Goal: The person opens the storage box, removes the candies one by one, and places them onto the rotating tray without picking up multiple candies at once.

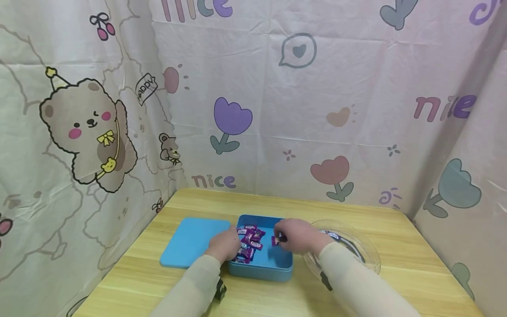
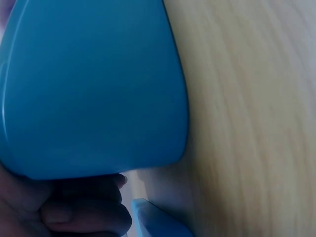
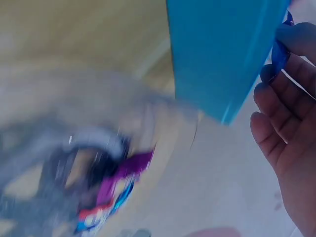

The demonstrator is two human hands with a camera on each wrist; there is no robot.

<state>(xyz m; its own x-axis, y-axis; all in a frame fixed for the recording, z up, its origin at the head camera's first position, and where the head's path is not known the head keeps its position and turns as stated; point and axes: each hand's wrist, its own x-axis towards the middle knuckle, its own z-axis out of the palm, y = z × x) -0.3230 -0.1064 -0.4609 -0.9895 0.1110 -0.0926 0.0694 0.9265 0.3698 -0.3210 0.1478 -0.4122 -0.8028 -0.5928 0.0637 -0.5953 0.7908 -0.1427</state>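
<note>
A blue rectangular box (image 1: 261, 271) stands on the table, with several purple-wrapped candies (image 1: 248, 238) heaped along its left side. My left hand (image 1: 223, 243) grips the box's left wall; in the left wrist view its curled fingers (image 2: 89, 215) lie against the blue side. Over the right part of the box, my right hand (image 1: 298, 235) pinches one purple-wrapped candy (image 1: 275, 241). The right wrist view shows that candy between thumb and fingertips, above the box wall. Right of the box is a clear plastic dish (image 1: 374, 262) holding a few wrapped candies (image 1: 333, 235), partly hidden by my right forearm.
A flat light-blue lid (image 1: 190, 242) lies on the wooden table (image 1: 317, 295) to the left of the box. Printed curtains (image 1: 261, 167) hang behind the table and along both sides.
</note>
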